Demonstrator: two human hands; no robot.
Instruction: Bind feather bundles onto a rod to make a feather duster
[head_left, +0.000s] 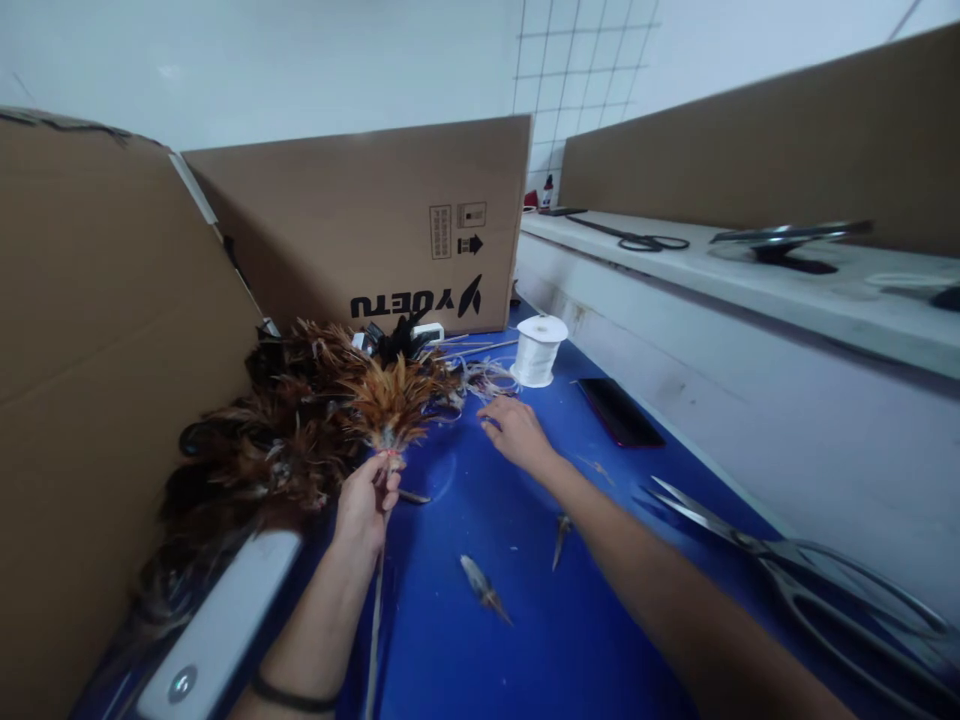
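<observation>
My left hand [365, 500] is closed round a thin stick with a tuft of brown feathers [391, 402] bound to its top; the stick runs down past my wrist. Beside it, to the left, lies a big pile of dark brown feathers [262, 440]. My right hand [514, 430] reaches forward over the blue table [480, 640], its fingers curled down near tangled white thread [484, 380]; what it holds, if anything, is hidden. A spool of white thread [537, 350] stands just beyond it.
Large scissors [810, 565] lie at the right on the table, a dark phone [619, 412] behind them. Loose feathers [484, 588] are scattered in front. Cardboard walls [360, 220] enclose the left and back. A white ledge [750, 270] at the right carries more scissors.
</observation>
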